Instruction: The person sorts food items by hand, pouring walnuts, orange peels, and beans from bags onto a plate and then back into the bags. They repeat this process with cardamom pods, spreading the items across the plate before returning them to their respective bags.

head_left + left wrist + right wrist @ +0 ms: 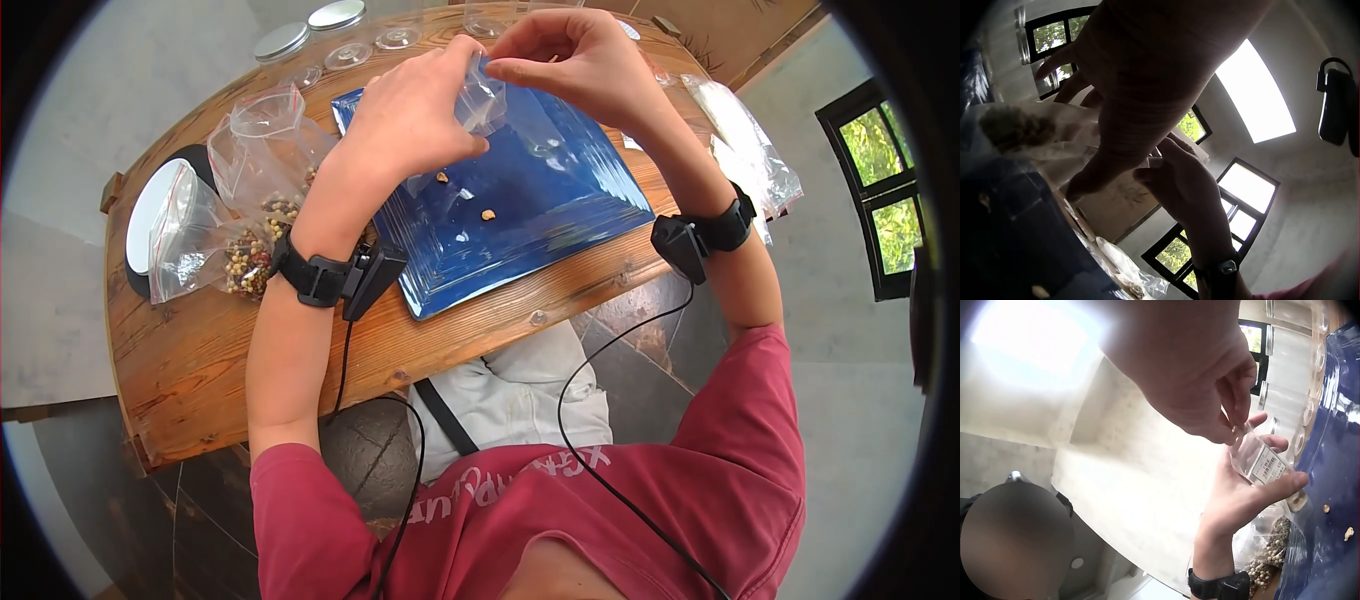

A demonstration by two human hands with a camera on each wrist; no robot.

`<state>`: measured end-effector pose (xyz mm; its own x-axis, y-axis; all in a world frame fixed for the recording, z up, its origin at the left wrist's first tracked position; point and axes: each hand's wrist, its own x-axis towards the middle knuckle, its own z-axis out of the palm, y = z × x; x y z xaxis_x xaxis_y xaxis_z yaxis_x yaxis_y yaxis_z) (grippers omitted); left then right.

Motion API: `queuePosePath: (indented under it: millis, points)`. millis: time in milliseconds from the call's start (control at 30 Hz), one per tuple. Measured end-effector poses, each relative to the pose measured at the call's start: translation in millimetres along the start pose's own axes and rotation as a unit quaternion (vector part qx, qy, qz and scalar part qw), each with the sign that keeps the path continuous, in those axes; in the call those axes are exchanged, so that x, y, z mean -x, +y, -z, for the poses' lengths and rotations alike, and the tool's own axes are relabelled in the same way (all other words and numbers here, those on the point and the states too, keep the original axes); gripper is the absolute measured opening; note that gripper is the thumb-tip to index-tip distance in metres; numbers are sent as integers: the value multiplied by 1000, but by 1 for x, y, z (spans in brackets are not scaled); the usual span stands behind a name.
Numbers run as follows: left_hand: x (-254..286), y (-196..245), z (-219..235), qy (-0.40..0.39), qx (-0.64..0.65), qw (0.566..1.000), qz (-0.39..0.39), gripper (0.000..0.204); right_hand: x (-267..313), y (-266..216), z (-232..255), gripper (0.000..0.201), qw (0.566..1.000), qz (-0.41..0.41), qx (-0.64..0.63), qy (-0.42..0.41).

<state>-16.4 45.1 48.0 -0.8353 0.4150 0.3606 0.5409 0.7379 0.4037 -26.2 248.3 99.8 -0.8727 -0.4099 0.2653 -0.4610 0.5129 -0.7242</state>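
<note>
My left hand point(415, 110) holds a small clear plastic bag point(482, 103) above a square blue plate point(560, 200). In the right wrist view the bag carries a white printed label point(1268, 465), with pale pieces low inside. The thumb lies along one side of the bag, the fingers behind it. My right hand point(590, 70) is at the top of the bag, thumb and fingertips pinching its upper edge. Two small tan pieces, one nearer the front point(488, 215) and one farther back point(442, 177), lie on the plate.
Left of the plate stand clear zip bags point(255, 150) with round, mixed-colour grains point(245, 265), beside a white disc on a black base point(150, 225). Clear jars point(348, 54) and silver lids point(337, 14) line the far edge. More plastic bags point(745, 140) lie at right.
</note>
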Motion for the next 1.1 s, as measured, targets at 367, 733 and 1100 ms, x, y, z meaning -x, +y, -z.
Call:
queuePosePath:
  millis: [367,733,1100]
  points:
    - [-3,-5,13,11,-75,992,97,70,28,19,-42,3,979,195,27,51]
    - [7,5,27,90,-28,993,69,75,14,64,-101,15,974,140,135,-118]
    - [-2,-13,2,52,-70,996,29,69,-4,20,-17,17,986,129,-22,104]
